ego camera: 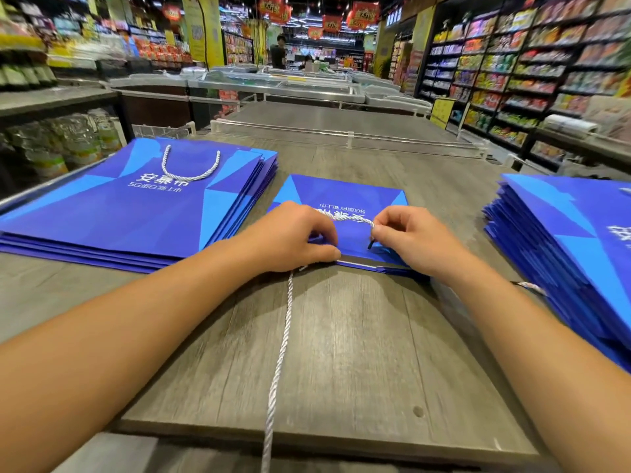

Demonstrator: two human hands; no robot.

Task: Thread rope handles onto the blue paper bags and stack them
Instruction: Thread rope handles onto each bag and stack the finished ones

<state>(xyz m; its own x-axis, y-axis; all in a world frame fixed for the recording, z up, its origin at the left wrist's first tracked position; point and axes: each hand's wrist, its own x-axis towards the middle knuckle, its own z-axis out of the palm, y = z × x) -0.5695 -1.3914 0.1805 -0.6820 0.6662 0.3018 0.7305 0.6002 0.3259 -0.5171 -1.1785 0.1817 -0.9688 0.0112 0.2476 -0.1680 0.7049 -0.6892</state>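
Observation:
A flat blue paper bag point(345, 196) lies in the middle of the grey table point(358, 336), its opening edge toward me. My left hand point(293, 237) presses and pinches that near edge. My right hand point(409, 237) pinches a white rope handle point(345, 218) near its black tip, which points down at the bag's top corner. The rope arcs between both hands. A second white rope point(278, 363) trails from under my left hand toward me, past the table's front edge.
A stack of blue bags point(129, 213) with a threaded rope handle on top lies at the left. Another stack of blue bags point(573, 247) sits at the right. Shop shelves and freezers stand beyond, with a person far back.

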